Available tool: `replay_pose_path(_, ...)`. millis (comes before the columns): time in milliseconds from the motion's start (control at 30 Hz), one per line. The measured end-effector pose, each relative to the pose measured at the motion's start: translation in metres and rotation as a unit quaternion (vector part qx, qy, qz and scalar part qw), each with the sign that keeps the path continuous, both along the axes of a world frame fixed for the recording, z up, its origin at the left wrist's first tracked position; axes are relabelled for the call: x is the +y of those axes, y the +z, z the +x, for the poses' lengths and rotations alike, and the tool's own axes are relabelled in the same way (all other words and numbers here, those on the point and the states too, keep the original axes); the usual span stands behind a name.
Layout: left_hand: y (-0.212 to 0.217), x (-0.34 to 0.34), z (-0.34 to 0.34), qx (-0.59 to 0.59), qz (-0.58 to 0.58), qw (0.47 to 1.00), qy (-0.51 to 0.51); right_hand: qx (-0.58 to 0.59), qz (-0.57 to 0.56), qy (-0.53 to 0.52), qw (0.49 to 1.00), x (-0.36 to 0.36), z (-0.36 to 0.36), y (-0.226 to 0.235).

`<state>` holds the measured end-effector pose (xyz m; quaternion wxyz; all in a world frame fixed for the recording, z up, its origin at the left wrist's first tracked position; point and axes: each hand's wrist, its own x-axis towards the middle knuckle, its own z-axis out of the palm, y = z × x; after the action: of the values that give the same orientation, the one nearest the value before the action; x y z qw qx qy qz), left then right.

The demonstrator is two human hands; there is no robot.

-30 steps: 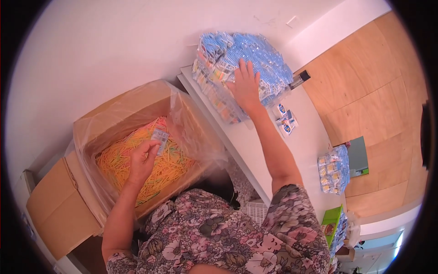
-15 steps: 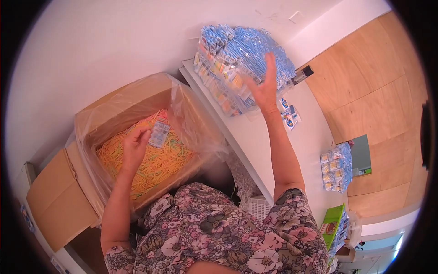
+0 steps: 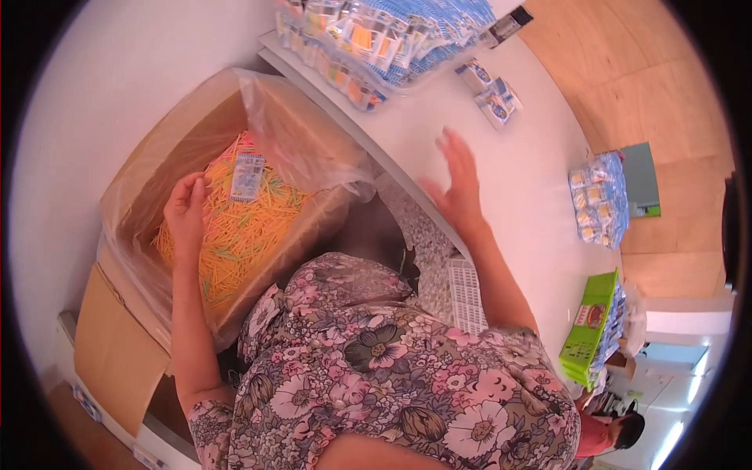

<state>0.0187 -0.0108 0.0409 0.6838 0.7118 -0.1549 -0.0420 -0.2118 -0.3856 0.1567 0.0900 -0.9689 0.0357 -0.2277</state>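
Note:
My left hand [image 3: 186, 210] is inside a cardboard box [image 3: 149, 180] lined with clear plastic, over a heap of thin orange and yellow sticks [image 3: 235, 235]. It holds a small blue and white packet [image 3: 248, 178] by one end, just above the sticks. My right hand [image 3: 457, 188] hovers with fingers spread above the near edge of the white table [image 3: 517, 180] and holds nothing. A big pile of blue and white packets [image 3: 384, 35] lies on the table's far end, beyond my right hand.
Two small packets [image 3: 489, 90] lie loose on the table near the pile. A clear bag of packets [image 3: 599, 200] sits at the table's right side, with a green crate [image 3: 591, 325] below it. Another person [image 3: 615, 435] is at the lower right. The floor is wooden.
My right hand has left the packet pile and pulled back toward me over the table. My left hand stays in the box with the packet. The view has tilted downward.

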Motion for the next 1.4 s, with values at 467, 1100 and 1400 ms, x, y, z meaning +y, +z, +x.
replay_pose_path(467,0.027,-0.009,-0.006,0.021,-0.007,0.999,0.029,0.186,-0.079,-0.185,0.962,0.008,-0.053,-0.06)
replay_pose_path(1100,0.03,0.01,0.007,0.003,-0.069,0.994,0.08,0.182,-0.119,-0.163,0.962,0.015,-0.053,-0.062)
replay_pose_path(1400,0.011,0.023,0.01,0.031,-0.018,0.993,0.112,0.174,-0.087,-0.167,0.967,0.01,-0.056,-0.056)
